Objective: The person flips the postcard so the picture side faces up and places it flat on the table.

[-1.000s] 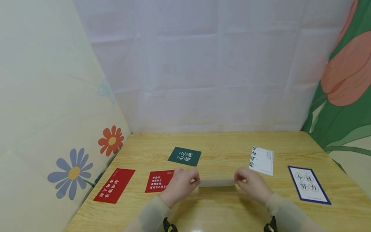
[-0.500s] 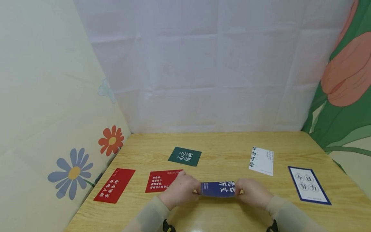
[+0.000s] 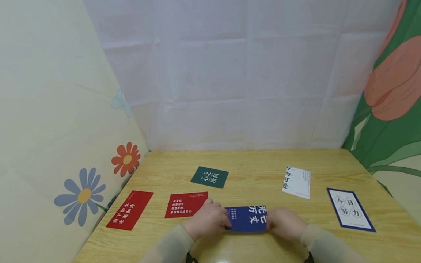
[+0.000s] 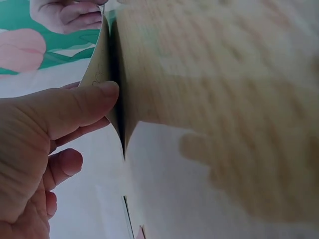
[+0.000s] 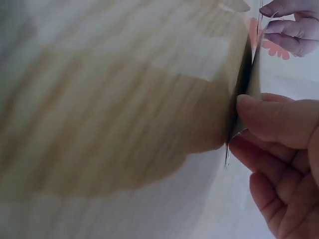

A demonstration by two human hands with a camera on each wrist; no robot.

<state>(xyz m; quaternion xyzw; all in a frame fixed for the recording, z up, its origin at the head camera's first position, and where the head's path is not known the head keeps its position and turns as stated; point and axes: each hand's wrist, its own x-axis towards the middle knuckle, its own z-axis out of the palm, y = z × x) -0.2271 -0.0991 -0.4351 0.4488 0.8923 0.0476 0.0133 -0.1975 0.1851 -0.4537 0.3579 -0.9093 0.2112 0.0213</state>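
Observation:
A dark blue card (image 3: 246,220) with white Chinese characters faces up, low over the wooden table in the head view. My left hand (image 3: 209,220) pinches its left edge between thumb and fingers. At the opposite edge, my right hand (image 3: 287,222) pinches it likewise. In the left wrist view the left thumb (image 4: 102,97) lies on the card's pale back (image 4: 94,69), and the card stands tilted close to the table. The right wrist view has the right thumb (image 5: 251,110) on that same side. Whether the card's near edge touches the table cannot be told.
Two red cards (image 3: 130,210) (image 3: 184,205) lie to the left, one beside my left hand. Farther back is a green card (image 3: 209,177). To the right lie a white card (image 3: 297,182) and a blue-bordered white card (image 3: 351,209). A white cloth (image 3: 243,80) hangs behind the table (image 3: 250,159).
The card was seen nearly edge-on, pale, a second ago; it has tipped so its blue printed face shows, and both hands have lowered it toward the near side. The other cards stayed put.

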